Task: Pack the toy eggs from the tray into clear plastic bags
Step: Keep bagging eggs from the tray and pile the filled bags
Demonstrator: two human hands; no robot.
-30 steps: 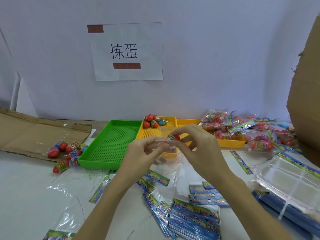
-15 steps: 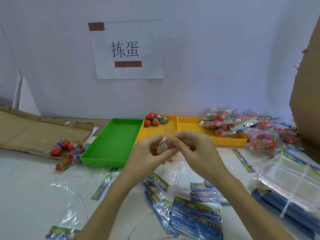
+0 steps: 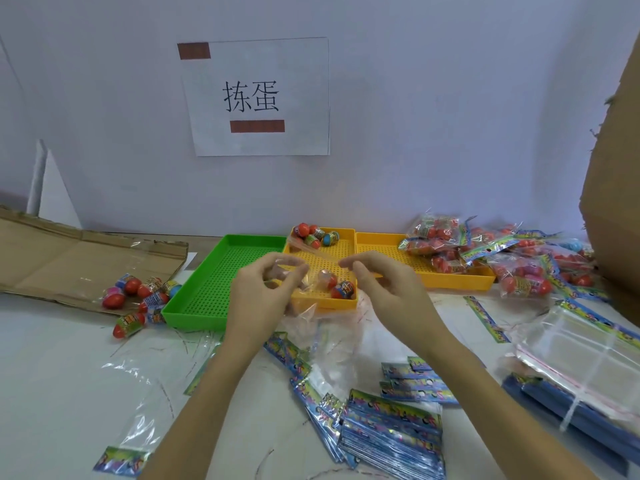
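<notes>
My left hand and my right hand each pinch one side of a clear plastic bag, held up over the near end of the yellow tray. Two toy eggs with red ends and printed wrappers show through the bag between my hands. Several loose eggs lie in the far corner of that tray. The bag's lower part hangs down to the table, crumpled.
A green tray stands left of the yellow one, a second yellow tray to its right under filled bags. More eggs lie on cardboard at left. Header cards and empty bags cover the near table.
My hands have drawn apart, stretching the bag's mouth wide. The egg that my fingers held at the bag's mouth now sits lower inside the bag.
</notes>
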